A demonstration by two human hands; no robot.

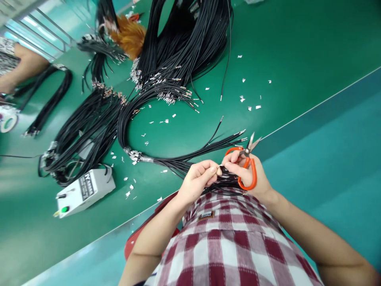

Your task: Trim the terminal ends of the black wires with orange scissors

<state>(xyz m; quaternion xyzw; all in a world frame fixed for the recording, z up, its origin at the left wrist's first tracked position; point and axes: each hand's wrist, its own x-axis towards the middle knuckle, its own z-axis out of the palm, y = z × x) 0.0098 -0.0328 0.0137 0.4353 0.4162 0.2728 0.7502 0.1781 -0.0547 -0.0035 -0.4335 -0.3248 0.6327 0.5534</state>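
My left hand (200,179) is closed, thumb and fingertips pinched on the end of a black cable (224,169) in front of my body. Orange-handled scissors (247,152) hang on my right hand (258,173), their blades apart and pointing away from me. The thumb and finger of that hand also pinch close to the left fingertips, at a small pale bit I cannot make out clearly. A bundle of black cables (190,155) curves over the table edge beside my hands. Some cable ends lie against my checked apron (226,238).
The green table (297,43) carries large bundles of black cables (196,43) and scattered white scraps (250,108). A white box with a green button (86,190) stands at left. A brown furry thing (129,36) lies at the back. Another person's arm (29,59) is at far left.
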